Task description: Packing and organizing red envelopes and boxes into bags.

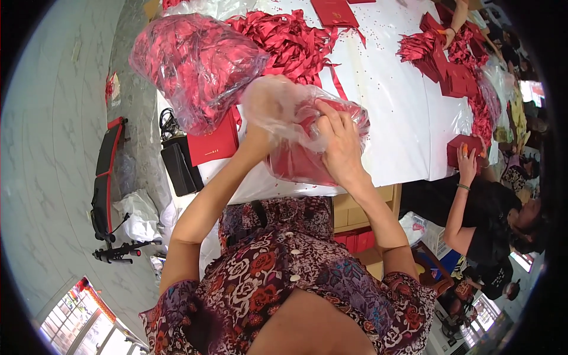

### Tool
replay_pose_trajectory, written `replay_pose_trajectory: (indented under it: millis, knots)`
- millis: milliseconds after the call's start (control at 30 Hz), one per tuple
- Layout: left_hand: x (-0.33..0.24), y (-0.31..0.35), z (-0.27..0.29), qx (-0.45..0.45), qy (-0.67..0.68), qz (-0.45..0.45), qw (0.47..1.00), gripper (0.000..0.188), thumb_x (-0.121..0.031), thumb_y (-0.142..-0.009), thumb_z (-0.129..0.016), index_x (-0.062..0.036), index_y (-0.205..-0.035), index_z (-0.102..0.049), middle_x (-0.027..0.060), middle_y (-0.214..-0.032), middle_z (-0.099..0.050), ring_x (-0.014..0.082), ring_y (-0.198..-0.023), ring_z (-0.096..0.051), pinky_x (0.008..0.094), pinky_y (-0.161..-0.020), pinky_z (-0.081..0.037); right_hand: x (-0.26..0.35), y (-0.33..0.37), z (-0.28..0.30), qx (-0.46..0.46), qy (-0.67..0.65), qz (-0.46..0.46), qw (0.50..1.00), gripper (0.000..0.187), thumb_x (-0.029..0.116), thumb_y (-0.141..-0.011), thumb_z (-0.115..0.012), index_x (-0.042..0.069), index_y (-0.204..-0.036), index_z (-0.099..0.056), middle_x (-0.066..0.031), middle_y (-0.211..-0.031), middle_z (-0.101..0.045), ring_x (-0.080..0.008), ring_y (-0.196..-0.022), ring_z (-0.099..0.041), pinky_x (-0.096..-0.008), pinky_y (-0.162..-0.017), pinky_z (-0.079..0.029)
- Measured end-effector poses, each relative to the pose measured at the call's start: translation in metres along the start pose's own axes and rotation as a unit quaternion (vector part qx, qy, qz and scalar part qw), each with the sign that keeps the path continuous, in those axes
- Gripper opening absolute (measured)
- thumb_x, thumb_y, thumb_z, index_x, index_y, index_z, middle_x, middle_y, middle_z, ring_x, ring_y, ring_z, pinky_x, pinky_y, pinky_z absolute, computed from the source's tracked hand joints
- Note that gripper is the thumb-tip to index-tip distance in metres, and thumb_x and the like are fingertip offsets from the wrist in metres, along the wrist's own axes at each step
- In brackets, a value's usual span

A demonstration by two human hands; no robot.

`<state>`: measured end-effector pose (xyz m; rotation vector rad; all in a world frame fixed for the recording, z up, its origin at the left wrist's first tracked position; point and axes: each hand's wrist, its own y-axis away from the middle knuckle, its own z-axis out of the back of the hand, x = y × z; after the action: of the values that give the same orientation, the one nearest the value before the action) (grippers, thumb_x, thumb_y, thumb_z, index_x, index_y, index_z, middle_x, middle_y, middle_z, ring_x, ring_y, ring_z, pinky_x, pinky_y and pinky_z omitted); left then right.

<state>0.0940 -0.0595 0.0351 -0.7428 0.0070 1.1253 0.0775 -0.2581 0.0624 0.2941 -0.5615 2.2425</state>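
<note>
A clear plastic bag (302, 168) with red card-like pieces inside lies at the near edge of the white-covered table. My right hand (342, 142) grips the bag's gathered plastic from the right, its fingers bent over the film. My left hand (273, 103) is behind or inside the loose plastic at the bag's mouth. Motion blur and the film hide its fingers. To the left of the bag lies a red printed folder (214, 142). Beyond my left hand sits a large clear bag (195, 62) stuffed with red ribbons.
Loose red ribbons (290, 44) are heaped at the back. A black wallet-like case (178, 168) and coiled cable (170, 123) lie at the left edge. On the right, a co-worker's hand (467, 158) touches a red box (458, 148); another person's hand (451, 35) is beyond.
</note>
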Motion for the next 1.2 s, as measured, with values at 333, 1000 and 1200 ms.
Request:
replay_pose_trajectory:
  millis: [333,1000,1200]
  knots:
    - [-0.005,0.004,-0.026,-0.04,-0.059,0.078,0.994,0.023,-0.02,-0.07,-0.065,-0.0089,-0.084,-0.051,0.0093,-0.084,-0.048,0.029,-0.082,-0.049,0.0428,-0.068,-0.04,-0.002,-0.014,-0.009,0.025,-0.05,-0.007,0.998,0.031,-0.007,-0.072,-0.056,0.001,-0.102,-0.054,-0.0123,-0.135,-0.052,-0.0326,-0.11,-0.052,-0.0425,-0.086,-0.043]
    - [-0.02,0.039,0.073,0.041,0.371,0.172,0.911,0.059,-0.025,-0.081,-0.07,-0.0082,-0.135,-0.055,0.0159,-0.12,-0.059,0.0315,-0.111,-0.056,0.0393,-0.1,-0.04,-0.003,-0.006,-0.003,0.037,-0.027,-0.008,0.999,0.028,-0.005,-0.075,-0.055,0.001,-0.103,-0.053,-0.0107,-0.139,-0.049,-0.0314,-0.109,-0.051,-0.042,-0.087,-0.042]
    - [-0.029,0.046,0.056,0.065,0.179,0.03,0.981,0.062,-0.024,-0.067,-0.079,-0.0103,-0.126,-0.063,0.007,-0.098,-0.06,0.0286,-0.091,-0.055,0.041,-0.087,-0.041,0.001,-0.006,-0.001,0.049,-0.023,-0.004,0.999,0.03,0.003,-0.077,-0.059,0.002,-0.106,-0.055,-0.0102,-0.141,-0.047,-0.0306,-0.108,-0.05,-0.0404,-0.086,-0.042]
